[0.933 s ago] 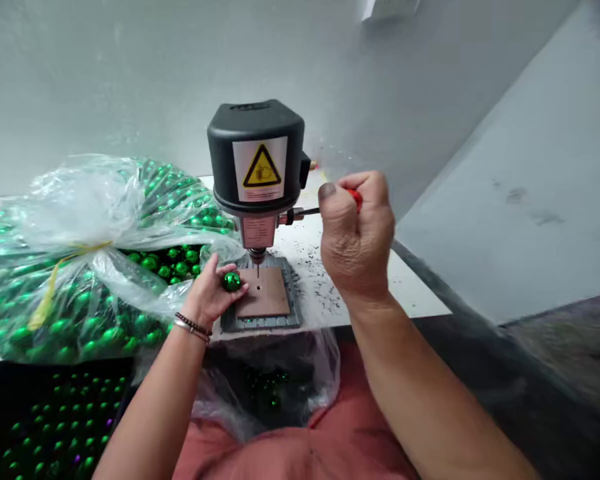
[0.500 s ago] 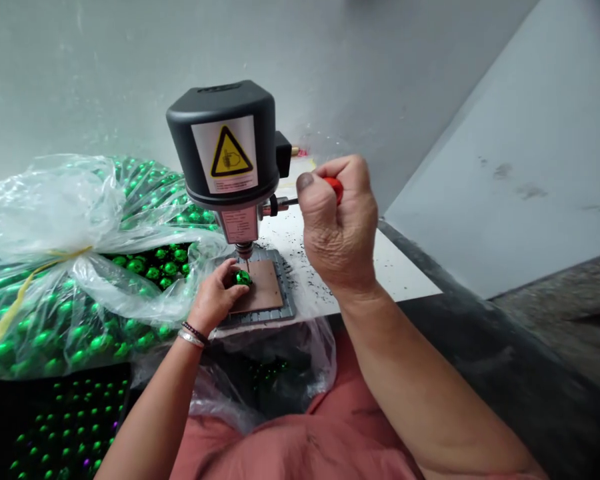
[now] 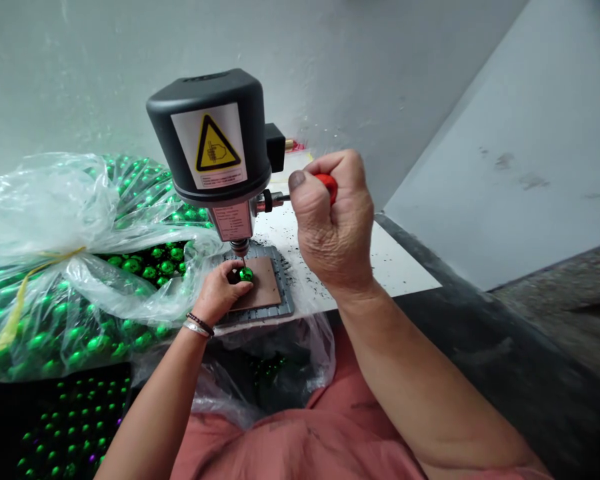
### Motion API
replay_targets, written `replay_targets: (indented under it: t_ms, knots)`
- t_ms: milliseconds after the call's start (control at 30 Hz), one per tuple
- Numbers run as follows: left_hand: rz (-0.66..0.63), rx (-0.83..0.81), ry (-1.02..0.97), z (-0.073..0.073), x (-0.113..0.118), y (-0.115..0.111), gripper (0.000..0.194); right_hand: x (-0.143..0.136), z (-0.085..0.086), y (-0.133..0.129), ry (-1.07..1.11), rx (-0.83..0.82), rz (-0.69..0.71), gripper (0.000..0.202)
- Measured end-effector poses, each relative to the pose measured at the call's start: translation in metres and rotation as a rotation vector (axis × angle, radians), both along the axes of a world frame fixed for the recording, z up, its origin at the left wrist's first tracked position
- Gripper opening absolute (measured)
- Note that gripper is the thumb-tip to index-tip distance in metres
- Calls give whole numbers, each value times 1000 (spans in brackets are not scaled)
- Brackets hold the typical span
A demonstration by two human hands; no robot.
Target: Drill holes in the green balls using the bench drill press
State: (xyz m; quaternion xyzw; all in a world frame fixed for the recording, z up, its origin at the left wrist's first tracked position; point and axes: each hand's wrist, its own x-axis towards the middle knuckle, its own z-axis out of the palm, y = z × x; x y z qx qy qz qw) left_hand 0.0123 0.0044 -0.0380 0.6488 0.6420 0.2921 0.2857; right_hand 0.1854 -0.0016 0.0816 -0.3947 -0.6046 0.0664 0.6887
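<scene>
A shiny green ball is pinched between the thumb and fingers of my left hand, directly under the bit of a small drill press. The thin drill bit points down at the ball's top; whether it has entered cannot be made out. Beneath lies a brown board on the grey ridged base. My right hand is wrapped around the red knob of the press's lever, to the right of the drill head.
Left of the press lies a big clear plastic bag full of green balls, tied with yellow string. Dark shavings are scattered over the white tabletop. More green balls sit at lower left. A plastic bag hangs below the table edge.
The green ball has shifted slightly right, under the bit, with my left hand. The drill bit now reaches the ball's top. My right hand still grips the lever knob.
</scene>
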Motion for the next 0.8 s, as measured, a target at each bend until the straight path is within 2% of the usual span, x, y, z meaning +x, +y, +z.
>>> replay_targets:
  t_ms: [200,400,600,800]
  knots:
    - [-83,28,-116,-4,2,1,47,2,-2,0,-30,-27,8,19]
    - [-104,96,-11,-4,1,1,43,3,-4,0,-37,12,-4,20]
    - [-160,143,21,-8,0,2,32,4,-18,-10,-99,43,-89,14]
    - [-129,140,42,-10,0,0,34,4,-27,-15,-132,57,-135,12]
